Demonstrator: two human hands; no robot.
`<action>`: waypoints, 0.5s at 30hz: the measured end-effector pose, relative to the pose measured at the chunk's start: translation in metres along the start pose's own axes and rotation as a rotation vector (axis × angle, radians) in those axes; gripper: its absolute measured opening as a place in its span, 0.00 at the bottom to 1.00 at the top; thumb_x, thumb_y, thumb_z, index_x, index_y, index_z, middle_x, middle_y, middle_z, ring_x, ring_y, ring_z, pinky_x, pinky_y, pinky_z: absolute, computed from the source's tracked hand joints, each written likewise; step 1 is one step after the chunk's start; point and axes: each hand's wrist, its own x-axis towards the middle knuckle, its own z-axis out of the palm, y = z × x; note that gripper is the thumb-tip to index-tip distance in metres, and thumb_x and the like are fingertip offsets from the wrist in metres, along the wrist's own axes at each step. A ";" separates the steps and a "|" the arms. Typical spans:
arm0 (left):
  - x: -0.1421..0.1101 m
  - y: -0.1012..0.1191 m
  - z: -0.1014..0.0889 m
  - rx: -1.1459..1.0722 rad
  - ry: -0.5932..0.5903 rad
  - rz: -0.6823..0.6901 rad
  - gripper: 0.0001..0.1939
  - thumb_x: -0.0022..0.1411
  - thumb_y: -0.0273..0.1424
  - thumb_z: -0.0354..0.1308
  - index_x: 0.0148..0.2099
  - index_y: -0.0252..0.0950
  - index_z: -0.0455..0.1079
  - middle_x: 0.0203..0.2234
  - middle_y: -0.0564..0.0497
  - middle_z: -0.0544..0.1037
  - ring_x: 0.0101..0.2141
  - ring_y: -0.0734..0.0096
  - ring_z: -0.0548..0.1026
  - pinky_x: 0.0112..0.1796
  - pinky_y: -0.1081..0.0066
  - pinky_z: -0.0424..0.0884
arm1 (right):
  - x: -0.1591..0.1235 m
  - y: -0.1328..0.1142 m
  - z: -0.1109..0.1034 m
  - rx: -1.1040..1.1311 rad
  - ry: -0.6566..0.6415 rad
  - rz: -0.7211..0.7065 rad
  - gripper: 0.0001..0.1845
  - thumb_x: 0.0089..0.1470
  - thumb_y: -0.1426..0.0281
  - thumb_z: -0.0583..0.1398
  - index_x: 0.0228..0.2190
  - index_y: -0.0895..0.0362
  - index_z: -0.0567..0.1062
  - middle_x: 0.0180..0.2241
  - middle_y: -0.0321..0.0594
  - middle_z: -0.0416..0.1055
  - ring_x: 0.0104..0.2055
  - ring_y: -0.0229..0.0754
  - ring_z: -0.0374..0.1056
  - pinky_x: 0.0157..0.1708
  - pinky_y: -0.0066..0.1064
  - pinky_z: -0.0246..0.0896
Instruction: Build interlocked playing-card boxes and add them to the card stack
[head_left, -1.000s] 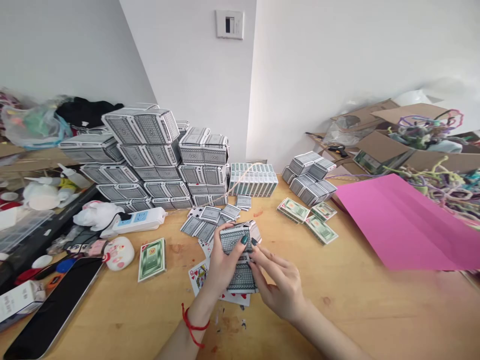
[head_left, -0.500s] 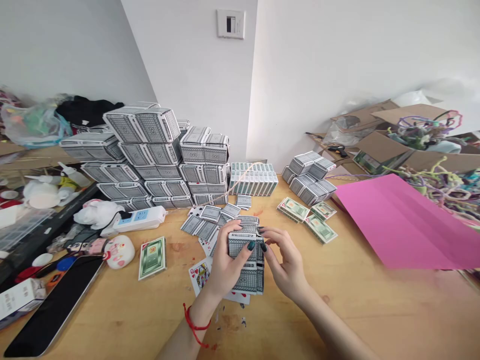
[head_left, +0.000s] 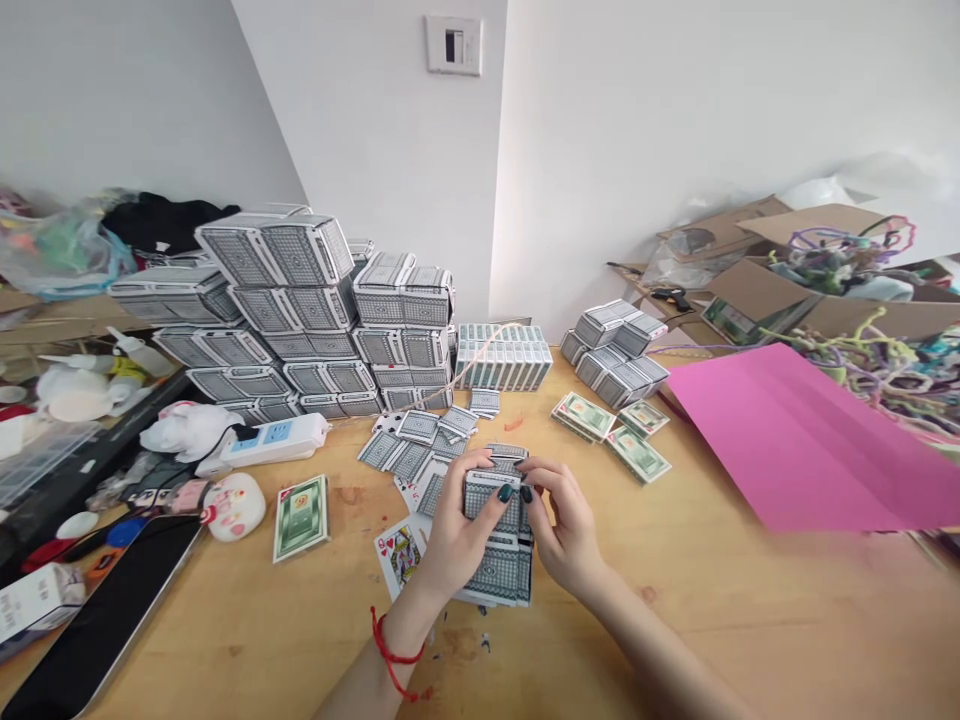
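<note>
A small box built from grey-patterned playing cards (head_left: 500,545) stands on the wooden table (head_left: 720,610) in front of me. My left hand (head_left: 454,533) wraps its left side with the thumb on its top edge. My right hand (head_left: 563,525) grips the right side, fingertips pinched on the top near the left thumb. Loose cards (head_left: 417,450) lie just behind the box, and a face-up queen card (head_left: 397,551) lies to its left.
A tall stack of finished card boxes (head_left: 300,315) stands at the back left, a smaller pile (head_left: 615,352) at the back right. Green card packs (head_left: 302,515) lie around. A pink sheet (head_left: 802,445) covers the right; a power strip (head_left: 270,441) and clutter lie left.
Both hands have lifted the card box more upright and shifted it slightly right. The right hand has moved from the lower side up to the top edge.
</note>
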 end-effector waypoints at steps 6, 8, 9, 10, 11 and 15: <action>0.000 -0.001 -0.001 0.020 0.053 0.017 0.11 0.59 0.32 0.52 0.45 0.40 0.60 0.50 0.46 0.64 0.55 0.63 0.59 0.55 0.60 0.52 | -0.004 0.001 0.003 -0.016 0.093 0.014 0.13 0.57 0.72 0.51 0.43 0.55 0.68 0.43 0.49 0.68 0.43 0.47 0.66 0.40 0.41 0.64; 0.000 -0.001 -0.001 0.013 0.093 0.013 0.12 0.59 0.33 0.53 0.46 0.41 0.60 0.51 0.46 0.64 0.55 0.62 0.59 0.55 0.59 0.52 | -0.004 0.001 0.002 -0.052 0.088 -0.014 0.16 0.57 0.72 0.50 0.46 0.54 0.69 0.47 0.49 0.66 0.48 0.49 0.63 0.44 0.46 0.62; 0.000 -0.002 -0.001 0.007 0.114 0.005 0.12 0.59 0.33 0.53 0.46 0.41 0.60 0.51 0.46 0.64 0.55 0.62 0.59 0.55 0.59 0.51 | -0.004 0.001 0.002 -0.054 0.090 -0.015 0.17 0.58 0.72 0.49 0.47 0.54 0.68 0.48 0.49 0.65 0.50 0.50 0.62 0.46 0.47 0.60; 0.000 -0.002 -0.002 -0.003 0.139 -0.012 0.12 0.59 0.34 0.53 0.46 0.40 0.61 0.50 0.46 0.65 0.55 0.63 0.59 0.55 0.60 0.51 | -0.004 0.002 0.002 -0.046 0.097 -0.006 0.18 0.58 0.72 0.48 0.49 0.54 0.67 0.49 0.49 0.65 0.51 0.50 0.61 0.47 0.48 0.59; 0.001 -0.002 -0.002 -0.025 0.167 -0.042 0.13 0.59 0.35 0.52 0.46 0.40 0.61 0.50 0.47 0.65 0.54 0.63 0.60 0.55 0.61 0.51 | -0.005 0.003 0.002 -0.033 0.106 0.012 0.18 0.59 0.71 0.47 0.49 0.55 0.66 0.50 0.49 0.64 0.52 0.50 0.60 0.48 0.49 0.59; 0.003 -0.005 -0.004 -0.273 0.237 -0.274 0.16 0.59 0.39 0.51 0.48 0.42 0.61 0.50 0.48 0.68 0.51 0.62 0.65 0.51 0.62 0.60 | -0.007 0.008 0.003 0.026 0.147 0.101 0.17 0.59 0.69 0.47 0.47 0.55 0.68 0.48 0.49 0.66 0.52 0.49 0.61 0.48 0.48 0.59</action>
